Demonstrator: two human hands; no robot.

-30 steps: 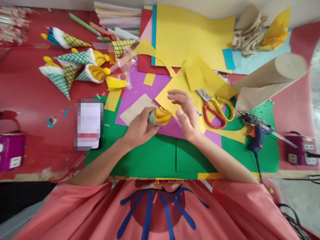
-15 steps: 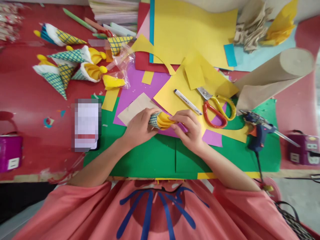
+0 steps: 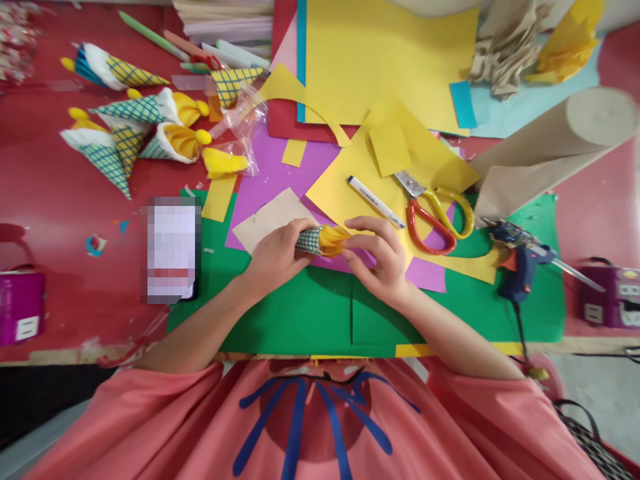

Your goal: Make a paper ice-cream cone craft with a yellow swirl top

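My left hand (image 3: 280,253) is wrapped round a small paper cone (image 3: 308,241) with a white and dark-green checked pattern, and hides its pointed end. Pleated yellow crepe paper (image 3: 332,240) sticks out of the cone's mouth toward the right. At the free edge of that yellow paper, my right hand (image 3: 377,257) has its thumb and a middle finger close together on it, the index finger lifted. Beneath the hands lie a beige paper piece (image 3: 270,215) and purple paper (image 3: 320,267). Behind the right hand are a white marker (image 3: 376,202) and scissors (image 3: 433,217) with red and yellow handles.
Several finished-looking cones (image 3: 107,157) lie at upper left, above a phone (image 3: 174,247). A blue glue gun (image 3: 520,270) rests on the green sheet (image 3: 295,320) at right, below a brown paper roll (image 3: 565,143). Yellow card sheets (image 3: 390,63) lie at the back.
My right index finger has lifted away from the yellow crepe paper, whose shape has shifted slightly. My left hand keeps its hold on the cone.
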